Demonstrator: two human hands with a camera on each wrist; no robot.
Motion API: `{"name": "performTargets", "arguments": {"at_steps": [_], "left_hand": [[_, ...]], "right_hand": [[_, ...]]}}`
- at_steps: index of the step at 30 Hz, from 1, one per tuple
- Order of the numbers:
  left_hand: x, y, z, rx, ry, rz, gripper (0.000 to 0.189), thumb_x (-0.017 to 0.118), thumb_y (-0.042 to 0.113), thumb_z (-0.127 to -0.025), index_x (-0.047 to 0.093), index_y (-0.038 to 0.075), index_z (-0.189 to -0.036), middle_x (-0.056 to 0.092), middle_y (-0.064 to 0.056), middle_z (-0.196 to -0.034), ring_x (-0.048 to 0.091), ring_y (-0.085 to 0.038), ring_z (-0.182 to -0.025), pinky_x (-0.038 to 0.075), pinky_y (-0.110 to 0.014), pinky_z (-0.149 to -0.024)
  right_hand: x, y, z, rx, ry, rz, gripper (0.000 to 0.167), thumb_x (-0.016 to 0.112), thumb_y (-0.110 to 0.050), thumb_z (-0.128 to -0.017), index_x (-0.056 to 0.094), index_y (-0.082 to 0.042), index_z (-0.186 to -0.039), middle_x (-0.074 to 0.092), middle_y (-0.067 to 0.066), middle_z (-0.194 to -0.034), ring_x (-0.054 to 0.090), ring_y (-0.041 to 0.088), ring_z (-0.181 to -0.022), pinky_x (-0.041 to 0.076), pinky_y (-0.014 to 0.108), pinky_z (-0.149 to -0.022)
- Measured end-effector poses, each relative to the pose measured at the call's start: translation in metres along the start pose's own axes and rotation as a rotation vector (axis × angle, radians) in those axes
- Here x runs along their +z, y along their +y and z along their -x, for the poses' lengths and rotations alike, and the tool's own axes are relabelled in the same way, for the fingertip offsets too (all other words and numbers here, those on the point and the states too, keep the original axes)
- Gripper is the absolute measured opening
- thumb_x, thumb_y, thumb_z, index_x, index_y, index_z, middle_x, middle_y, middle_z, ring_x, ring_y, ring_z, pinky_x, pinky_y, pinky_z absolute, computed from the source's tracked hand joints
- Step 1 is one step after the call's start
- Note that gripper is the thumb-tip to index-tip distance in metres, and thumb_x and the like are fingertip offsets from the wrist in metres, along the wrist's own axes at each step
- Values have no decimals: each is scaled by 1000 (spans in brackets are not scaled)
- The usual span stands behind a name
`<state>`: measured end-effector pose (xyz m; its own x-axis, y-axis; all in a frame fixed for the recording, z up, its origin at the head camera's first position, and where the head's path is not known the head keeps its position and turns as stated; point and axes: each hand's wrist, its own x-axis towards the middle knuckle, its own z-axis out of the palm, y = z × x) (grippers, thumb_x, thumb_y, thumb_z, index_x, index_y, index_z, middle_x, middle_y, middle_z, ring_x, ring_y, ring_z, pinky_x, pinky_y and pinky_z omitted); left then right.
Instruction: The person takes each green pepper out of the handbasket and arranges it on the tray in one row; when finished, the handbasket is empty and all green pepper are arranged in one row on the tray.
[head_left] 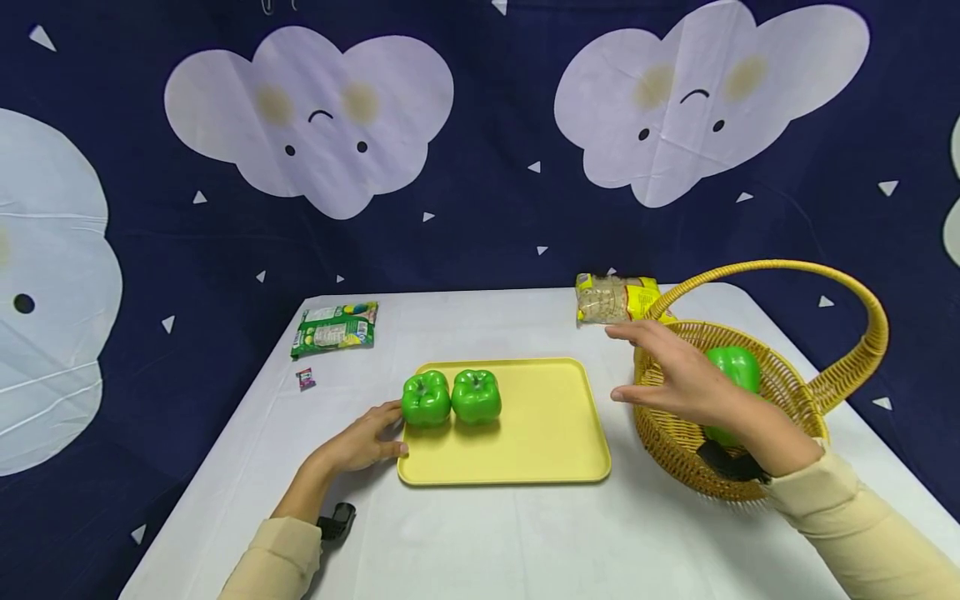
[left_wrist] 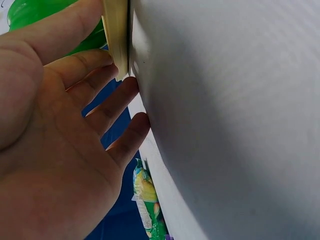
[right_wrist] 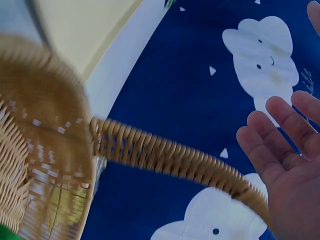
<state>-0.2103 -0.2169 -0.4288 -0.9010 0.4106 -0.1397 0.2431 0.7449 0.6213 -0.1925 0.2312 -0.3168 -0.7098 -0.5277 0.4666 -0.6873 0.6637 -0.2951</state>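
Two shiny green bell peppers, a left one (head_left: 426, 400) and a right one (head_left: 476, 398), sit side by side on the left part of a yellow tray (head_left: 555, 425). My left hand (head_left: 358, 443) is at the tray's left edge, fingers extended and spread, fingertips right at the rim; the left wrist view shows its palm (left_wrist: 75, 135) holding nothing. Over the left side of a wicker basket (head_left: 776, 358) is my right hand (head_left: 686, 375), thumb and fingers apart, nothing between them. Inside the basket lies green bell pepper (head_left: 735, 367), with more green below it partly hidden by my forearm.
The basket's tall arched handle (head_left: 780, 265) rises at the right. Behind it lies a yellow bag (head_left: 611, 300). A green snack packet (head_left: 335, 327) and a small wrapped sweet (head_left: 305, 379) lie at the left back of the white-covered table (head_left: 480, 542).
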Motion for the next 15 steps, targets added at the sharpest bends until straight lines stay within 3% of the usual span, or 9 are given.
{"name": "performTargets", "arguments": {"at_steps": [8, 15], "left_hand": [[0, -1, 1, 28, 9, -25, 66, 68, 22, -86, 40, 0, -141, 32, -23, -150, 24, -46, -140, 17, -63, -113], [0, 0, 1, 9, 7, -9, 66, 68, 22, -86, 41, 1, -141, 32, -23, -150, 22, -46, -140, 16, -64, -113]], "right_hand": [[-11, 13, 17, 20, 19, 50, 70, 84, -23, -69, 54, -10, -130, 58, 6, -125, 53, 22, -114, 47, 41, -90], [-18, 24, 32, 39, 0, 108, 62, 81, -27, -73, 56, -11, -128, 60, 1, -121, 54, 16, -109, 46, 32, -86]]}}
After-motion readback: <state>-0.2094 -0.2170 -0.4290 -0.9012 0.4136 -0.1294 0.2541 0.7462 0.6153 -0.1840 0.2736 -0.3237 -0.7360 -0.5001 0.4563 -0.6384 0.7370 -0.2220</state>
